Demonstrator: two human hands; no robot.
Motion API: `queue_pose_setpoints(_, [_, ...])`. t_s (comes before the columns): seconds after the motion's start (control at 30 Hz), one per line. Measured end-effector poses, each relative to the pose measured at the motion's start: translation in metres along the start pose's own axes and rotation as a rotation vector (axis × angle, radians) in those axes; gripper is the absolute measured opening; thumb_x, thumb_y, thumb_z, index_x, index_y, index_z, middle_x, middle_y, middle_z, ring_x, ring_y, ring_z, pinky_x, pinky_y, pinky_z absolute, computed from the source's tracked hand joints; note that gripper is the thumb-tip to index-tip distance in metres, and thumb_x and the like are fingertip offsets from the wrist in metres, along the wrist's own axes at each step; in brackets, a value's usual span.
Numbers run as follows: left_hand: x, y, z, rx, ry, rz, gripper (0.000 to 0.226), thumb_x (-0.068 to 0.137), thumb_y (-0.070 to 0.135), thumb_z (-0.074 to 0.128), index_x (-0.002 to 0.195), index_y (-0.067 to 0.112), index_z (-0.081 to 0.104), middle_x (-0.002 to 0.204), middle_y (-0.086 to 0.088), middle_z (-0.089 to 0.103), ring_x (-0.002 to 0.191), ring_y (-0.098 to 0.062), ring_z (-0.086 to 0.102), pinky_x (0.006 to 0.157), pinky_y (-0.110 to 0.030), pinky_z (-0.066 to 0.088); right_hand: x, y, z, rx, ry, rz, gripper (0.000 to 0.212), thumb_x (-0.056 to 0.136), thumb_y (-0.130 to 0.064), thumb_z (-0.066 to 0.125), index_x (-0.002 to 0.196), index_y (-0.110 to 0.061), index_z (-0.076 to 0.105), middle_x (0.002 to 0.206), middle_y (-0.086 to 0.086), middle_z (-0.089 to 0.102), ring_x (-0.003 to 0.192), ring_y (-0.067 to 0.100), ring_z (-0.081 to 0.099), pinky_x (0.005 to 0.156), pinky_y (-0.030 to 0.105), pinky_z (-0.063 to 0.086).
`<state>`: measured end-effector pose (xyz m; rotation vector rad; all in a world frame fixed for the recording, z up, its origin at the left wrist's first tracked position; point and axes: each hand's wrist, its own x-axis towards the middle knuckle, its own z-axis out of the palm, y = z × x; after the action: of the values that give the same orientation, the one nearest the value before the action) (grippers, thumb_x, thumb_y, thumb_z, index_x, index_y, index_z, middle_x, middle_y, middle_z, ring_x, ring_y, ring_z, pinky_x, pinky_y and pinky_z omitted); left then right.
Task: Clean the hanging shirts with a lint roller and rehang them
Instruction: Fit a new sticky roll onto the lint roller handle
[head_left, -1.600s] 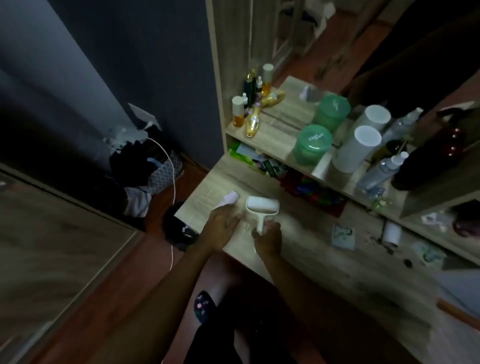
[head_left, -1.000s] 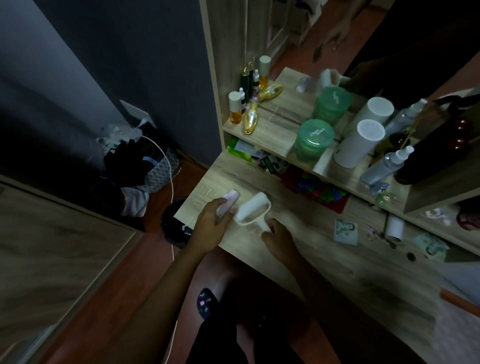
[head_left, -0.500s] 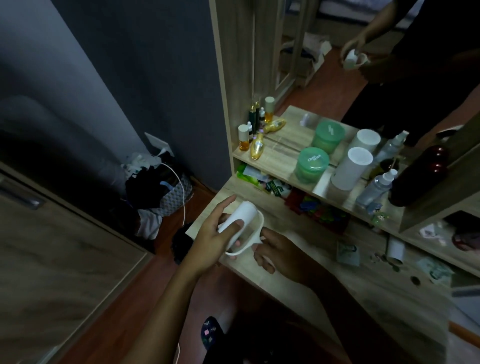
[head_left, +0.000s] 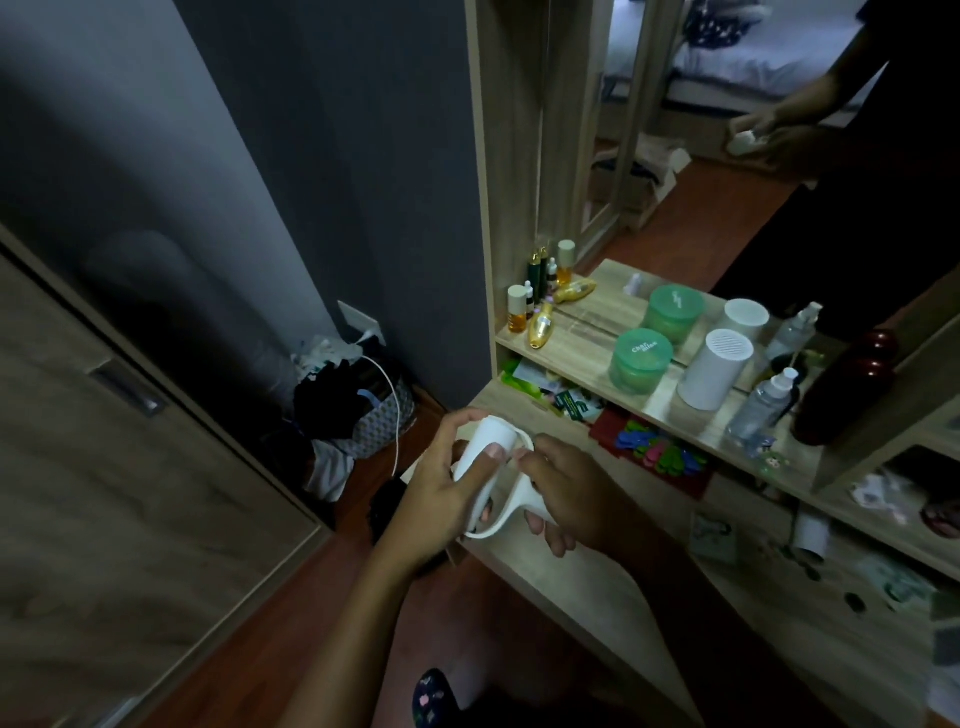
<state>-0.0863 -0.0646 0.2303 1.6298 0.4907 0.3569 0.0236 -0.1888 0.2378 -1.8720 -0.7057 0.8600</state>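
Observation:
I hold a white lint roller (head_left: 485, 457) in both hands above the left end of the wooden dressing table (head_left: 597, 587). My left hand (head_left: 441, 493) wraps around the roller's white barrel, thumb on top. My right hand (head_left: 561, 499) grips the curved white handle just to the right. No shirts are in view. The mirror (head_left: 727, 156) reflects my hands and the roller.
A shelf (head_left: 582, 353) carries small bottles (head_left: 535, 306), a green jar (head_left: 641, 358), a white cylinder (head_left: 714, 369) and a clear spray bottle (head_left: 763, 405). A bag of clothes (head_left: 358, 410) with a white cable sits on the floor by the dark wall. A wooden wardrobe door (head_left: 104, 493) stands at the left.
Both hands lifted the lint roller off the table top and turned it. My left hand closed around the barrel. The view tilted up and shows more of the mirror.

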Motion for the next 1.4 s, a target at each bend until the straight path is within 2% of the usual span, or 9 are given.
queue_pose_setpoints(0.2, [-0.017, -0.005, 0.005, -0.056, -0.037, -0.057, 0.029, 0.099, 0.026, 0.057, 0.125, 0.027, 0.045, 0.084, -0.033, 0.064, 0.046, -0.030, 0.055, 0.041, -0.030, 0.047, -0.009, -0.002, 0.007, -0.088, 0.042, 0.067, 0.029, 0.097, -0.031, 0.037, 0.084, -0.012, 0.054, 0.058, 0.023, 0.062, 0.037, 0.032, 0.058, 0.038, 0.030, 0.044])
queue_pose_setpoints(0.37, [-0.018, -0.009, 0.008, -0.059, 0.007, -0.097, 0.029, 0.098, 0.025, 0.058, 0.124, 0.028, 0.047, 0.088, -0.033, 0.063, 0.045, -0.028, 0.056, 0.036, -0.026, 0.044, -0.006, 0.000, 0.020, -0.328, 0.181, 0.009, 0.040, 0.101, -0.033, 0.033, 0.081, -0.008, 0.057, 0.063, 0.010, 0.066, 0.050, 0.023, 0.068, 0.044, 0.031, 0.052])
queue_pose_setpoints(0.6, [-0.018, -0.010, 0.007, -0.054, 0.022, -0.122, 0.023, 0.098, 0.025, 0.058, 0.120, 0.029, 0.051, 0.092, -0.034, 0.061, 0.047, -0.023, 0.056, 0.037, -0.026, 0.043, -0.007, -0.002, 0.021, -0.386, 0.128, -0.056, 0.036, 0.101, -0.020, 0.032, 0.073, -0.014, 0.054, 0.068, 0.013, 0.064, 0.054, 0.029, 0.069, 0.045, 0.035, 0.055])
queue_pose_setpoints(0.77, [-0.024, -0.018, 0.006, 0.014, 0.046, -0.109, 0.021, 0.098, 0.026, 0.057, 0.119, 0.030, 0.052, 0.073, -0.014, 0.062, 0.046, -0.022, 0.056, 0.042, -0.030, 0.046, -0.006, 0.008, 0.031, -0.231, 0.193, 0.038, 0.038, 0.103, -0.030, 0.034, 0.084, -0.006, 0.057, 0.054, 0.006, 0.058, 0.036, 0.019, 0.060, 0.033, 0.022, 0.041])
queue_pose_setpoints(0.9, [-0.022, -0.020, 0.007, 0.016, 0.077, -0.085, 0.020, 0.098, 0.024, 0.057, 0.118, 0.028, 0.053, 0.071, -0.008, 0.061, 0.047, -0.020, 0.057, 0.045, -0.031, 0.047, -0.001, 0.018, 0.031, -0.319, 0.229, -0.039, 0.035, 0.102, -0.028, 0.036, 0.089, -0.007, 0.060, 0.065, 0.006, 0.061, 0.059, 0.029, 0.069, 0.037, 0.023, 0.042])
queue_pose_setpoints(1.0, [-0.013, -0.023, 0.007, -0.005, 0.097, -0.110, 0.028, 0.097, 0.029, 0.059, 0.123, 0.027, 0.051, 0.084, -0.014, 0.064, 0.052, -0.021, 0.060, 0.046, -0.031, 0.048, -0.001, 0.015, 0.026, -0.548, 0.218, -0.178, 0.012, 0.083, -0.015, 0.070, 0.086, -0.005, 0.066, 0.074, 0.010, 0.068, 0.064, 0.025, 0.070, 0.055, 0.025, 0.054])
queue_pose_setpoints(1.07, [-0.006, -0.023, 0.009, -0.007, 0.079, -0.111, 0.029, 0.097, 0.030, 0.059, 0.124, 0.026, 0.051, 0.089, -0.018, 0.065, 0.050, -0.024, 0.059, 0.045, -0.029, 0.047, 0.003, 0.020, 0.026, -0.706, 0.164, -0.200, 0.050, 0.035, -0.014, 0.096, 0.076, -0.004, 0.069, 0.064, 0.008, 0.067, 0.049, 0.019, 0.065, 0.047, 0.022, 0.052])
queue_pose_setpoints(1.13, [0.001, -0.022, 0.012, 0.006, 0.063, -0.094, 0.026, 0.097, 0.029, 0.059, 0.122, 0.029, 0.052, 0.087, -0.015, 0.065, 0.049, -0.023, 0.058, 0.044, -0.029, 0.046, 0.013, 0.033, 0.026, -0.783, 0.220, -0.187, 0.067, 0.015, -0.014, 0.097, 0.074, 0.000, 0.069, 0.061, 0.013, 0.065, 0.045, 0.022, 0.062, 0.043, 0.026, 0.053])
queue_pose_setpoints(1.4, [0.041, -0.016, 0.020, 0.075, 0.020, -0.034, 0.027, 0.096, 0.035, 0.057, 0.122, 0.034, 0.052, 0.093, -0.018, 0.060, 0.054, -0.022, 0.059, 0.048, -0.033, 0.050, 0.029, 0.033, 0.007, -0.788, 0.289, -0.109, 0.049, 0.041, -0.017, 0.094, 0.080, -0.002, 0.068, 0.068, 0.013, 0.066, 0.057, 0.025, 0.065, 0.054, 0.029, 0.053])
